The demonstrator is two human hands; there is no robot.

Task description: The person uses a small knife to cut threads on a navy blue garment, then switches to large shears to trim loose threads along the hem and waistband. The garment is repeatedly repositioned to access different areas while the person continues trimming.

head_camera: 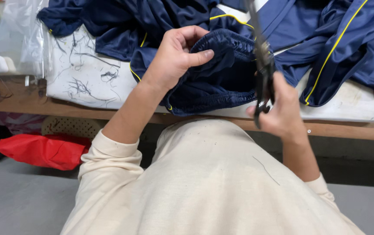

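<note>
**A:** Where have you got the garment?

**B:** Your left hand (pixel 176 56) is curled around the gathered waistband (pixel 228 41) of the navy shorts (pixel 215 80). Your thumb lies flat across the front of the band and your other fingers fold over its top edge, so the ruffled hem is pinched between them. The grip is closed but not clenched; the thumb tip shows clear against the dark cloth.

**A:** And the other hand?

**B:** Your right hand (pixel 280 109) is wrapped around the handles of a pair of dark scissors (pixel 263 65). Your fingers are through or around the loops; I cannot tell which. The blades point up and away from you, just right of the waistband, and they look nearly shut. Whether they touch the cloth I cannot tell.

**A:** So the shorts sit where, against my fingers?

**B:** The waistband is inside your left fingers, and the rest of the shorts hangs below them onto the white padded board (pixel 87 82) at the edge of the wooden table (pixel 348 128). The scissors stand just beside the band's right end.

**A:** Anything else around?

**B:** More navy fabric with yellow piping (pixel 339 43) is heaped behind, loose dark threads (pixel 80 87) lie on the board to your left, and a red bag (pixel 43 150) lies on the floor.
</note>
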